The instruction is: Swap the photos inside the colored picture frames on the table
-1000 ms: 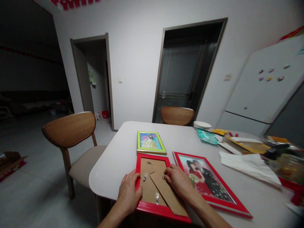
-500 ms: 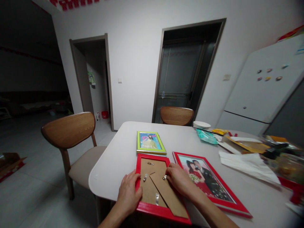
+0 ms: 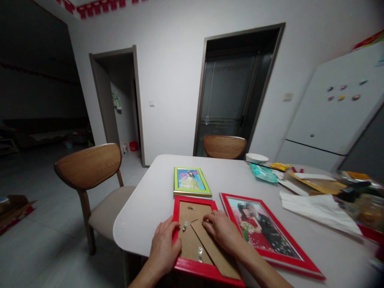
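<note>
A red picture frame [image 3: 196, 269] lies face down at the table's near edge, its brown backing board and stand up. Small metal clips show on the backing. My left hand [image 3: 163, 246] rests on the frame's left edge, fingers curled over it near a clip. My right hand [image 3: 220, 230] lies on the backing board, fingertips pressed together at a clip on the right side. To the right lies a larger red frame [image 3: 295, 262] face up with a photo. A green frame [image 3: 191, 182] lies face up just beyond.
The white table [image 3: 144, 208] carries papers [image 3: 318, 206], a teal packet [image 3: 262, 173], a white bowl [image 3: 256, 158] and clutter at the right. Wooden chairs stand at the left [image 3: 88, 166] and the far side [image 3: 225, 146]. A white fridge [image 3: 333, 116] stands at the right.
My right hand's fingertips have shifted a little left across the backing board toward its middle. My left hand stays on the left edge. The view has dropped slightly.
</note>
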A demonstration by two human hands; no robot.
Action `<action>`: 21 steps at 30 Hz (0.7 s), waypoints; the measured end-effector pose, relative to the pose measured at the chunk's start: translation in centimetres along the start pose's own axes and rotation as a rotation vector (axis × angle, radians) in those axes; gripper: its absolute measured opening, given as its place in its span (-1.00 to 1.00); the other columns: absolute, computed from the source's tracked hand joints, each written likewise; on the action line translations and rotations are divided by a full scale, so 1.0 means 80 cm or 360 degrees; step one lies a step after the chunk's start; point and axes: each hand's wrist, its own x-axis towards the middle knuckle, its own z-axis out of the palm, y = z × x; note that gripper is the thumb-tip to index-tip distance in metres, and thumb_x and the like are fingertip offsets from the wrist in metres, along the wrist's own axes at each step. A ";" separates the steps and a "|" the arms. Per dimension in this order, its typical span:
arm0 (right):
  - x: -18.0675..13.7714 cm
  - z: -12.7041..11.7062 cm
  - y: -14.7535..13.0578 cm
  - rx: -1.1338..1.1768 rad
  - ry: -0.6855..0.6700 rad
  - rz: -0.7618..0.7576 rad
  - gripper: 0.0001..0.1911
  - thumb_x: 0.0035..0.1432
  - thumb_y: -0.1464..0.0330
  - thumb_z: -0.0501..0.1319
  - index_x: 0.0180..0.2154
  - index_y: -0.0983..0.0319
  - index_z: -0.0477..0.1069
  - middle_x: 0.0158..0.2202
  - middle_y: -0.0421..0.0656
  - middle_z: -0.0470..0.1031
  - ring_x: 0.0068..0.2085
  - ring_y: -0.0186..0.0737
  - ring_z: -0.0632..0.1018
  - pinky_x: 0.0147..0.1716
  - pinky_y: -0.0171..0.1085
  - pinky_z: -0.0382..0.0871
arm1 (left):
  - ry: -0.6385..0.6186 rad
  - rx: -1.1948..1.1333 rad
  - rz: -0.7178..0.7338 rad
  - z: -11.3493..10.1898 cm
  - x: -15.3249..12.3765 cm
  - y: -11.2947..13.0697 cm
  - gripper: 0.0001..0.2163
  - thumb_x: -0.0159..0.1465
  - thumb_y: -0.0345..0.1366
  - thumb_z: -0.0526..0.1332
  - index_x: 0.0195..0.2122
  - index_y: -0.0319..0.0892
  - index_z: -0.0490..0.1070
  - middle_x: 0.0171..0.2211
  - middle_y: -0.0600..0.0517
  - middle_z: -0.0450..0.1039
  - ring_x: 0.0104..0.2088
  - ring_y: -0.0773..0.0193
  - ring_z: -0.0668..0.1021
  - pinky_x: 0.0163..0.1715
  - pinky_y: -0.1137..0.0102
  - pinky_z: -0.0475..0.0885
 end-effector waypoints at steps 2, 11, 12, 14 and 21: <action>-0.012 -0.007 -0.007 0.0105 -0.0095 -0.0089 -0.73 0.02 0.29 0.04 -0.25 0.21 0.40 -0.27 -0.09 0.40 -0.22 -0.20 0.38 -0.23 -0.30 0.16 | 0.0003 0.0000 -0.0002 0.000 0.000 0.000 -0.72 0.04 -0.43 0.04 -0.20 -0.14 0.34 -0.02 -0.01 0.29 0.00 0.21 0.29 0.03 0.30 0.11; -0.045 -0.028 -0.029 0.0334 -0.0333 -0.0260 -0.62 -0.18 0.44 0.16 -0.21 0.12 0.40 -0.08 -0.12 0.30 -0.08 -0.15 0.31 -0.10 -0.24 0.15 | 0.0031 -0.0027 0.0004 -0.001 0.000 0.001 -0.72 0.02 -0.45 0.05 -0.23 -0.13 0.36 -0.05 0.01 0.31 -0.04 0.22 0.32 -0.01 0.35 0.15; -0.046 -0.026 -0.032 0.0340 -0.0337 -0.0296 -0.64 -0.17 0.46 0.15 -0.24 0.12 0.41 -0.10 -0.13 0.31 -0.09 -0.16 0.31 -0.11 -0.24 0.15 | 0.0029 -0.0029 0.0000 -0.001 0.000 0.002 -0.72 0.02 -0.45 0.05 -0.23 -0.13 0.36 -0.05 0.01 0.31 -0.03 0.22 0.32 -0.01 0.35 0.15; -0.047 -0.021 -0.038 0.0338 -0.0298 -0.0343 -0.70 -0.14 0.47 0.13 -0.29 0.12 0.44 -0.12 -0.14 0.32 -0.10 -0.17 0.31 -0.12 -0.24 0.15 | 0.0021 -0.0025 -0.0005 -0.001 -0.001 0.002 -0.72 0.02 -0.45 0.05 -0.23 -0.12 0.36 -0.05 0.02 0.31 -0.03 0.22 0.31 0.00 0.33 0.13; -0.035 0.000 -0.048 0.0398 -0.0073 -0.0366 -0.86 -0.03 0.39 0.10 -0.41 0.17 0.44 -0.21 -0.15 0.35 -0.14 -0.23 0.32 -0.14 -0.28 0.16 | 0.0040 0.0002 0.0028 0.001 0.001 0.000 -0.72 0.02 -0.46 0.04 -0.24 -0.14 0.36 -0.06 0.00 0.32 -0.05 0.22 0.33 -0.02 0.34 0.16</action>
